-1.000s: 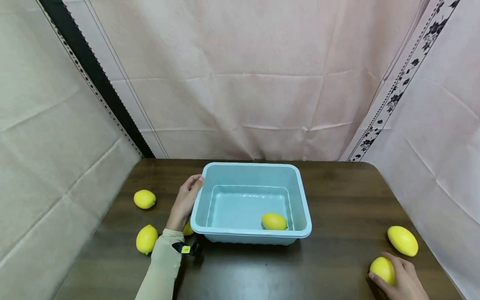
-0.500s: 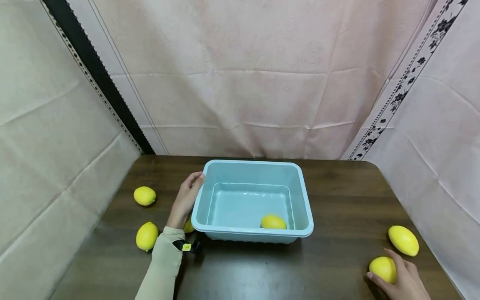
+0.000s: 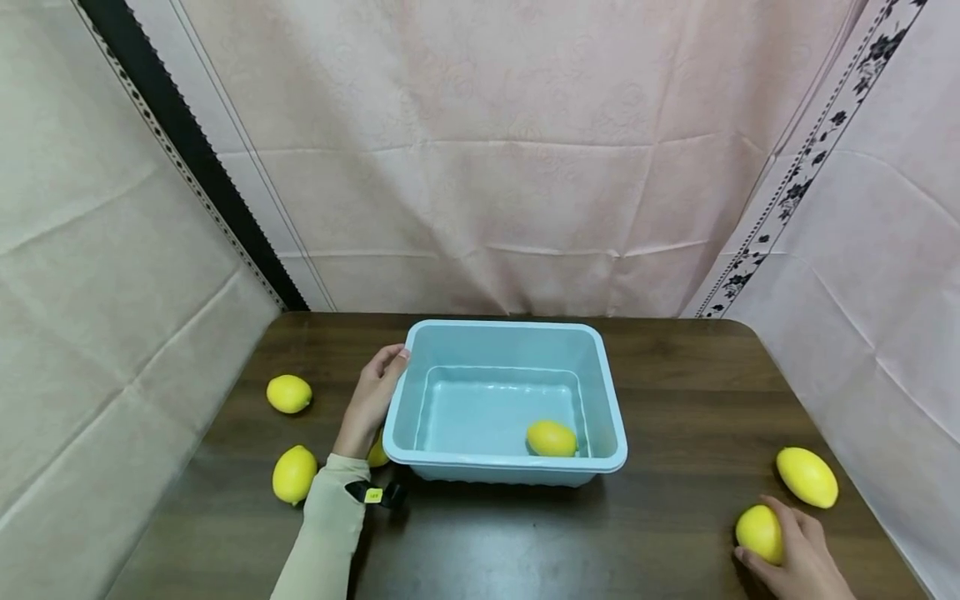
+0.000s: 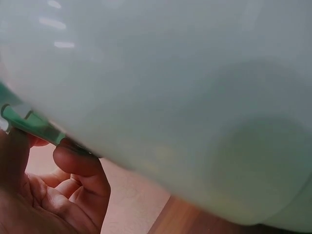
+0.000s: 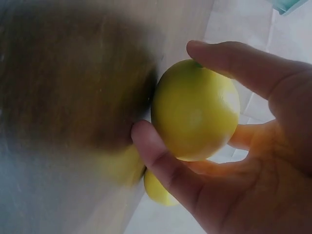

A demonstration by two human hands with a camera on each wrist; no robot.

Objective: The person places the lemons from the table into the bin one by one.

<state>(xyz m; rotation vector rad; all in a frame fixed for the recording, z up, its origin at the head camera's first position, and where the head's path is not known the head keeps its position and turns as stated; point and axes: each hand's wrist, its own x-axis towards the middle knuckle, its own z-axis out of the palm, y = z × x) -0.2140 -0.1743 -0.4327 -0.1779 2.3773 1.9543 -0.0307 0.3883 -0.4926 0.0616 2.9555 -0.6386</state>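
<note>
Left hand (image 3: pixel 369 402) gripping light-blue basin (image 3: pixel 502 464) at its left side; right hand (image 3: pixel 806 562) curled round lemon (image 3: pixel 758 534) on wooden table (image 3: pixel 480 550), apparently at grasping stage, next calling for a secure lift.

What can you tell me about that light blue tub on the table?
The light blue tub is a roughly rectangular, deep basin with rounded corners, a thick rolled rim and a slightly glossy, plastic-looking surface. It sits open side up near the middle of the table. One yellow lemon lies inside, toward the near right corner. The person's left hand grips the rim on the left side, toward the far corner. Its underside is hidden.
</note>
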